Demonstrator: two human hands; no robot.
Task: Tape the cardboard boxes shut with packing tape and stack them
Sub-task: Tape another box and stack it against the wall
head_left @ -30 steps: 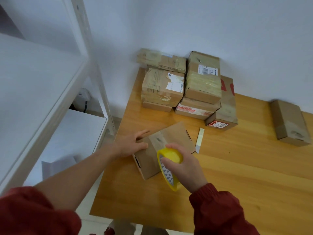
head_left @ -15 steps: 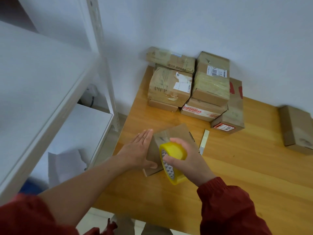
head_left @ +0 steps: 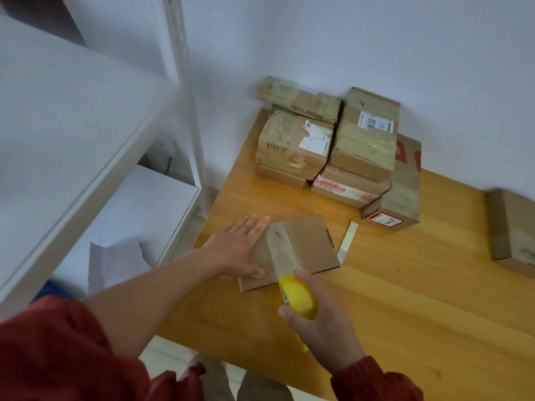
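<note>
A flat brown cardboard box (head_left: 307, 244) lies near the left front of the wooden table (head_left: 419, 299). A strip of clear tape runs across its top toward me. My left hand (head_left: 237, 250) lies flat on the box's left side, fingers together, pressing it down. My right hand (head_left: 321, 322) grips a yellow roll of packing tape (head_left: 298, 299) just off the box's near edge, with the tape stretched from roll to box. A stack of taped boxes (head_left: 333, 143) stands in the far corner against the wall.
A thin pale strip (head_left: 347, 241) lies on the table right of the box. Another brown box (head_left: 512, 230) sits at the right edge of view. A white metal shelf unit (head_left: 95, 146) stands close on the left.
My right hand has pulled the tape roll toward me, off the box's near edge, laying tape across the top. My left hand shifted from the box's corner to flat on its left side.
</note>
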